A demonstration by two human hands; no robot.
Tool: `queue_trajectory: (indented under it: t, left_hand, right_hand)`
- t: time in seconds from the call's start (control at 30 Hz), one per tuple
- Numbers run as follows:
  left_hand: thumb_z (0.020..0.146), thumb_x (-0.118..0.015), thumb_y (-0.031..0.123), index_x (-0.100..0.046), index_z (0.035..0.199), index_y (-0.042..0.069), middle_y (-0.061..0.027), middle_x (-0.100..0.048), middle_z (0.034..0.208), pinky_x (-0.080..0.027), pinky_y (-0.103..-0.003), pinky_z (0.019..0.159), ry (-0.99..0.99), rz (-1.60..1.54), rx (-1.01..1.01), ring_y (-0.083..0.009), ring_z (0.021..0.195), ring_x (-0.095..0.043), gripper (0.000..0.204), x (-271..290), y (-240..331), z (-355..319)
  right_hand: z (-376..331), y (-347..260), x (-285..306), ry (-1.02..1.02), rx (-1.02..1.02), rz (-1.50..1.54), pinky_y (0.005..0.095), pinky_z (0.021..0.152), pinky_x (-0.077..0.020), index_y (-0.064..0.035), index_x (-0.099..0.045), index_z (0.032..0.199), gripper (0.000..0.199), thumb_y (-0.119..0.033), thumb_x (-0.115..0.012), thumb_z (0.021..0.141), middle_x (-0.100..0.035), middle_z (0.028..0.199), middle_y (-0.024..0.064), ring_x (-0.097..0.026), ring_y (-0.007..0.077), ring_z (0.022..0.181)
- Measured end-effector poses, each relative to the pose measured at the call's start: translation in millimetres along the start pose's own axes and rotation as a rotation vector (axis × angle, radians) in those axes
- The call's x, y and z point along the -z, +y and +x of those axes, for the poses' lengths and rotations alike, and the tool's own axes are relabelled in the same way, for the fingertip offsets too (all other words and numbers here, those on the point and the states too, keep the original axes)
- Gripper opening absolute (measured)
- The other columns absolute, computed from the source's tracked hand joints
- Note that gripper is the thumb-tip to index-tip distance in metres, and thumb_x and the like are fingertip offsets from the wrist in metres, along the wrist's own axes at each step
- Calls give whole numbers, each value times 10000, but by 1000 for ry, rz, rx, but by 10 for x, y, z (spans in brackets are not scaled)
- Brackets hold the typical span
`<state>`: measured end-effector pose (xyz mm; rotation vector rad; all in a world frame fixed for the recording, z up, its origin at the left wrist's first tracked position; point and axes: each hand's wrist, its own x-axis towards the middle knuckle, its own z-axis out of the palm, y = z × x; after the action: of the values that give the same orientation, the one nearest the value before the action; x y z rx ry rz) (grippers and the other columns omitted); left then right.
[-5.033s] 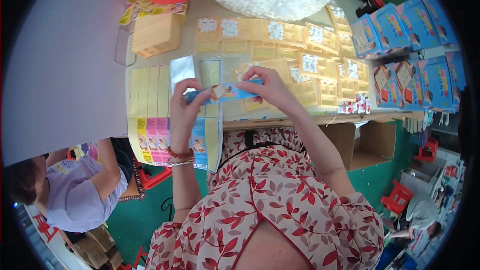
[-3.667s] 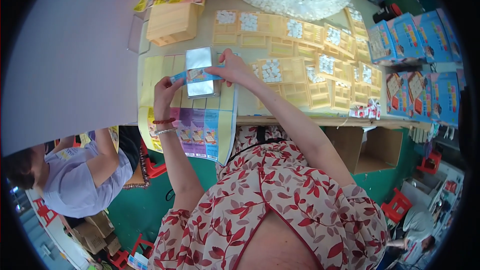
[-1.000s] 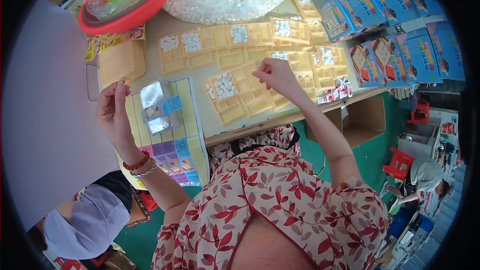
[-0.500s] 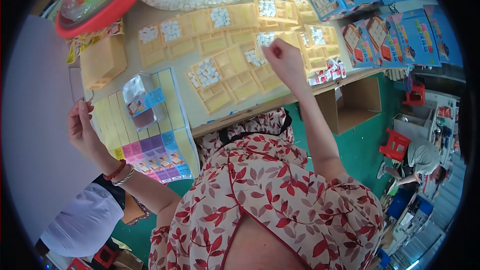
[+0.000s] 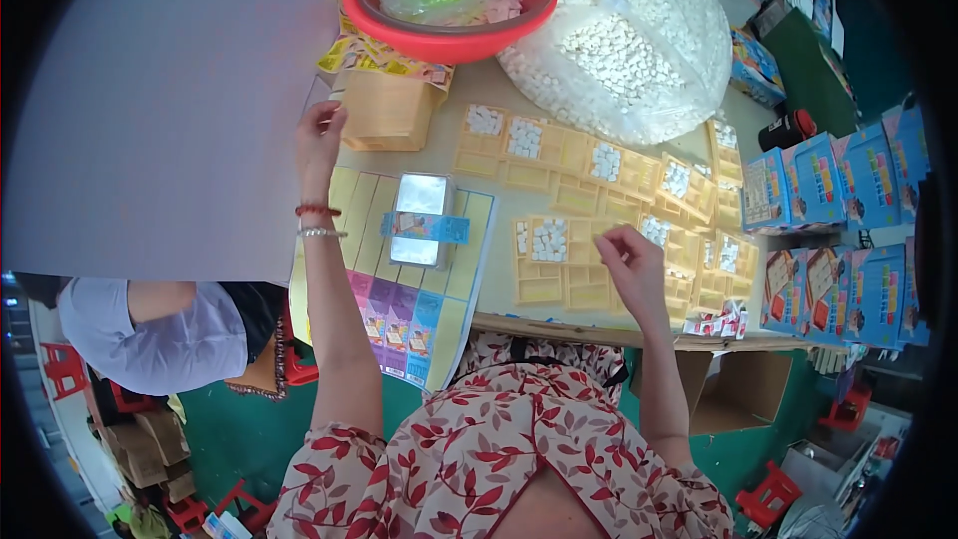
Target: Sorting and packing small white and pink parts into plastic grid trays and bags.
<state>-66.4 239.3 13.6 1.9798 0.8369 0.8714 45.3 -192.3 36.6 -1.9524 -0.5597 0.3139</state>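
Grey card (image 5: pixel 160 90) fills the far left, a large blank sheet standing over the table edge, with another person's pale-sleeved arm (image 5: pixel 150 334) below it. Your left hand (image 5: pixel 319 135) reaches up beside the sheet's right edge, fingers loosely curled; whether it pinches the sheet or only touches it, you cannot tell from this view. Just right of that hand sits a stack of tan trays (image 5: pixel 384 110), and above it a red bowl (image 5: pixel 449 0) holding a bagged green item. Below the hand lies a yellow printed board (image 5: pixel 369 240) overhanging the table, and on it rests a shiny foil packet (image 5: pixel 424 220) wrapped by a blue paper band. Further right, yellow compartment trays (image 5: pixel 559 260) cover the table, several cells filled with small white pieces. Your right hand (image 5: pixel 629 260) hovers over these trays, fingertips pressed together as if pinching something too small to make out. Blue boxes (image 5: pixel 848 230) stand at the far right.
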Motion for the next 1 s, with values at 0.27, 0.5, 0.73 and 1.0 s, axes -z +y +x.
queue_trajectory:
  t: [0.27, 0.5, 0.73, 1.0]
  left_hand:
    - [788, -665, 225, -598, 1087, 37, -120, -598, 1046, -471, -327, 776, -129, 146, -6, -218, 889, -571, 358, -162, 35, -29]
    - [828, -634, 213, -608, 1075, 34, -92, -622, 968, -476, -277, 737, -87, 35, 150, -176, 871, -579, 307, 69, 41, -270]
    - [843, -602, 139, -449, 612, 28, 31, -436, 571, -308, -208, 527, -21, -139, 26, -45, 577, -371, 299, -125, 471, -374]
    - [825, -596, 46, -477, 722, 29, 25, -477, 692, -392, -184, 623, 124, -331, -115, -48, 622, -446, 158, -369, 1096, -272]
  right_hand:
    - [407, -103, -69, -105, 51, -40, 195, 513, -366, -5, -610, 797, 115, -115, -630, 823, -548, 624, -11, -472, 40, 576]
    - [348, 192, 75, -64, -149, -10, 191, 539, -398, -5, -609, 803, 134, -134, -618, 839, -551, 632, -10, -490, 44, 584]
    - [820, 265, -129, -40, -18, 56, 190, 545, -400, -13, -608, 824, 121, -133, -622, 834, -557, 657, -16, -496, 46, 599]
    - [911, 192, -143, -132, 12, 22, 193, 555, -408, -7, -614, 838, 125, -132, -622, 833, -566, 674, -10, -516, 51, 622]
